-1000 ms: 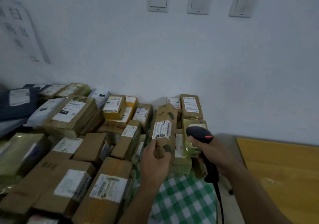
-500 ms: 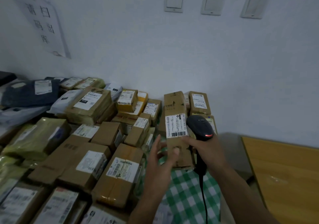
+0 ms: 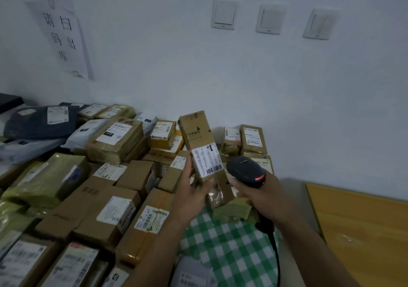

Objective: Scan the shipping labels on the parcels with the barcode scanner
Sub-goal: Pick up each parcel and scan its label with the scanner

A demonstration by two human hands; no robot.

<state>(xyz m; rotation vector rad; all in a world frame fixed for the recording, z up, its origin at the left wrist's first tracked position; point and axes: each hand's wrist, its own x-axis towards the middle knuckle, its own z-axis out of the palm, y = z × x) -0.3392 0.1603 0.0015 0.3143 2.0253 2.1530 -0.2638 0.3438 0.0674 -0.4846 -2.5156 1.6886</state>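
A long brown cardboard parcel (image 3: 197,136) stands tilted in front of me, its white shipping label (image 3: 207,160) with a barcode facing up. My left hand (image 3: 191,195) grips the parcel's lower part, thumb on its front and fingers along its left side. Just right of the label, my right hand (image 3: 262,195) holds the black barcode scanner (image 3: 245,170) by its handle. A red light glows on the scanner's head, and its cable hangs down below my wrist.
Several labelled cardboard boxes (image 3: 114,211) and mailer bags (image 3: 42,122) cover the surface to the left and behind. A green-checked cloth (image 3: 229,249) lies below my hands. A yellow wooden tabletop (image 3: 362,231) is at the right. Wall switches (image 3: 223,15) and a paper sign (image 3: 60,28) hang on the wall.
The parcel has been turned from a short upright hold to a long tilted one and raised, its label now beside the scanner head. The view has dropped and shifted right.
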